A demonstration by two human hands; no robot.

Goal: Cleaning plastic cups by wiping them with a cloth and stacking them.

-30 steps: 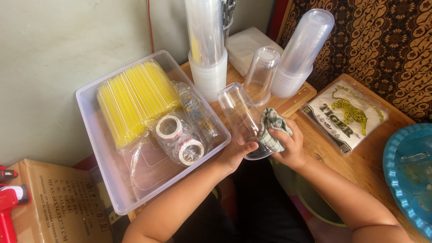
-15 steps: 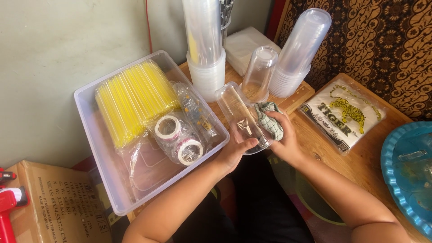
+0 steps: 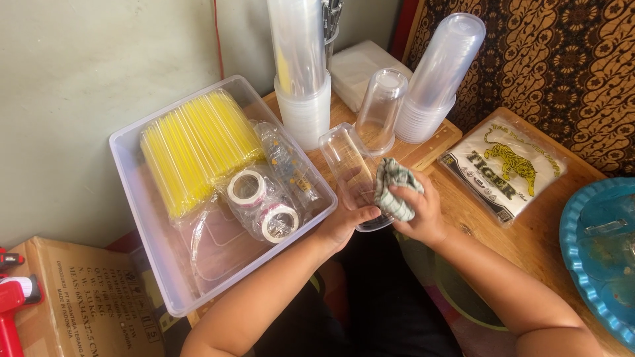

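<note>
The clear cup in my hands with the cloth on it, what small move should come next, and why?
Probably turn the cup a little in the left hand so the cloth meets a fresh patch. The right hand presses the cloth against only one side of the cup near its wide end, while the rest of the wall lies bare and tilted over the table.

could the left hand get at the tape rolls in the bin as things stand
Probably not right away: the left hand is holding the clear cup. The tape rolls lie close beside it in the open bin, uncovered.
</note>
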